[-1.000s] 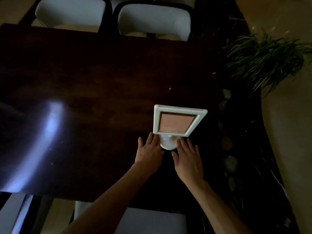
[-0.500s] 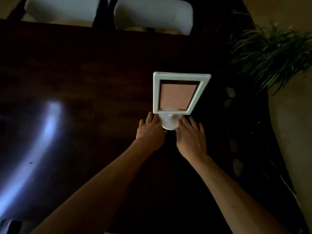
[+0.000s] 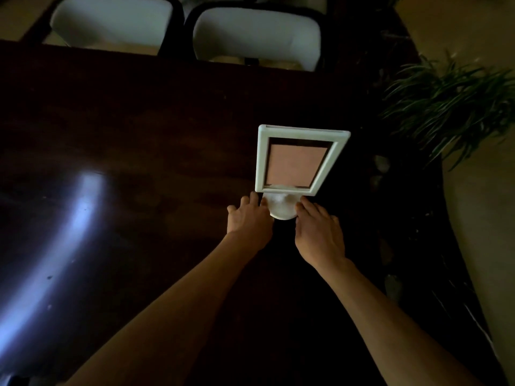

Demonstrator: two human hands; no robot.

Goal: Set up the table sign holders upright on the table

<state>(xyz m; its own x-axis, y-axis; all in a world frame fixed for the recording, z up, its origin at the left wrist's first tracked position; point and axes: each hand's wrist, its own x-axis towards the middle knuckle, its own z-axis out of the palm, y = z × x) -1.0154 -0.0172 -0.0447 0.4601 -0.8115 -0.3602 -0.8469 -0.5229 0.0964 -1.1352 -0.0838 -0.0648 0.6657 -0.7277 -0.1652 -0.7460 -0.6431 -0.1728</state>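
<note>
Writing: none is showing that can be read; the pinkish insert (image 3: 293, 164) sitting inside the sign holder is looking blank in the dim light.
Sign holder: the white sign holder (image 3: 299, 158) is standing upright on the dark wooden table (image 3: 139, 129), its frame rising from a round white base (image 3: 281, 208).
Left hand: the left hand (image 3: 249, 222) is lying palm down at the left edge of the base, fingers spread flat and touching it, not wrapping around anything.
Right hand: the right hand (image 3: 320, 232) is lying the same way at the right edge of the base, fingertips against it, loose and uncurled.
Chairs: two pale-cushioned chairs (image 3: 256, 34) are sitting beyond the sign holder, tucked against the table's far edge.
Plant: a leafy green plant (image 3: 451, 107) is spreading to the right of the sign holder, off the table.
Stones: a dark strip with pale stones (image 3: 381, 162) is running just right of the sign holder, below the plant.
Glare: a bright bluish reflection (image 3: 69, 213) is streaking the tabletop well left of the sign holder.
In the way: both forearms are crossing the near tabletop; the frame is hiding the top of the base.
</note>
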